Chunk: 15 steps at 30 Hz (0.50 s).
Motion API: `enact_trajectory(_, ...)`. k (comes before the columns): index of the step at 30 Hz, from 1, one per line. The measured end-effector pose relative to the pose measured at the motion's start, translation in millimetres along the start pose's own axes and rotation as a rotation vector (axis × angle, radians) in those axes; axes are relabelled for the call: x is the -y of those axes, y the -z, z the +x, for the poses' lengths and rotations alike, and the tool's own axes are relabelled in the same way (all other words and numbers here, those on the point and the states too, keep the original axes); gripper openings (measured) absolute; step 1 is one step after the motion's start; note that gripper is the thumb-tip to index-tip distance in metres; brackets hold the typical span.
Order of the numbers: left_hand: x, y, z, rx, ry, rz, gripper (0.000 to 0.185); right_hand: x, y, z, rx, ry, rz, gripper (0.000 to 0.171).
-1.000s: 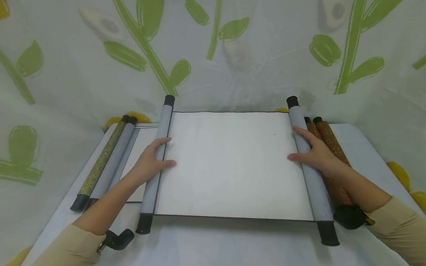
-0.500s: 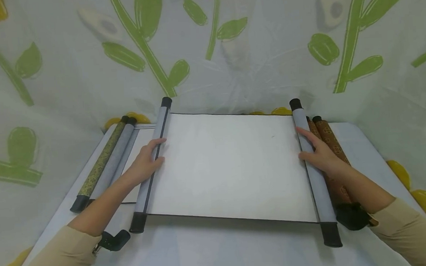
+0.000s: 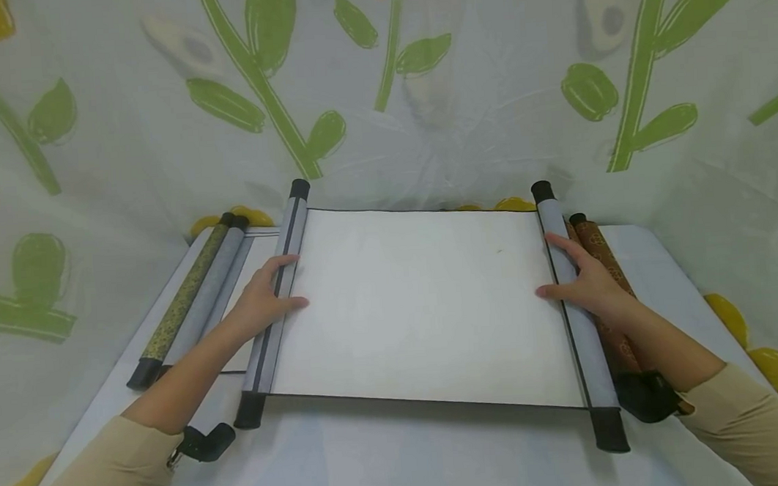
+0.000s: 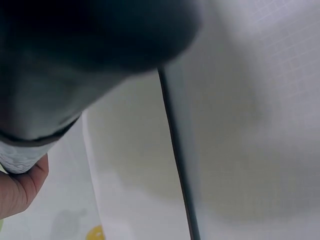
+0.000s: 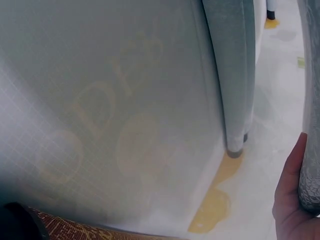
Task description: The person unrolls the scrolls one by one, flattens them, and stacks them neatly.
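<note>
Two hands lie on one opened scroll [image 3: 425, 300] at the middle of my head view. The blank sheet is spread flat on the white table [image 3: 400, 455], running from 9 o'clock to 3 o'clock between two grey rollers with black end caps.

Left hand [image 3: 263, 297]: I see it draped over the left roller [image 3: 275, 300] at about 9 o'clock, fingers laid across the top of the roller and the thumb reaching onto the sheet; the fingers are bent loosely over the roller, holding it down. The left wrist view is blurred and shows only a fingertip beside a dark rounded shape.

Right hand [image 3: 585, 284]: I see it laid on the right roller [image 3: 573, 299] at about 3 o'clock, forefinger stretched along the roller toward 12 o'clock and thumb pointing inward onto the sheet, fingers curved over the roller. In the right wrist view the fingers [image 5: 292, 200] wrap the roller's side.

Three more scrolls are rolled up. A brown patterned scroll [image 3: 601, 257] lies just beside the right roller, on its outer side. At 9 to 10 o'clock a green patterned scroll [image 3: 183, 298] and a grey scroll [image 3: 210, 293] lie touching, side by side, near the left hand. Flowered cloth [image 3: 381, 89] backs the table.
</note>
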<state>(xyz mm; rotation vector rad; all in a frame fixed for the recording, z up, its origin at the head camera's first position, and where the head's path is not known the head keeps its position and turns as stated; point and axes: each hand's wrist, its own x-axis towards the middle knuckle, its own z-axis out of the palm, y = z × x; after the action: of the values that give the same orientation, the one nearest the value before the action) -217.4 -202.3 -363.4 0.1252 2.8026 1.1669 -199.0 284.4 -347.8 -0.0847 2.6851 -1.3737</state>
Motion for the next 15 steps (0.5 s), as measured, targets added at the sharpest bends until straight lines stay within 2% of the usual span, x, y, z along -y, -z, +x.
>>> enact_trajectory(10, 8.7, 6.1, -0.4, -0.022, -0.078, 0.002, 0.061, -5, 6, 2, 0.03, 0.021, -0.049, 0.086)
enact_trajectory(15, 12.5, 10.0, -0.9, -0.047, -0.139, -0.003, 0.055, -8, 10, 2, -0.004, 0.044, -0.047, 0.081)
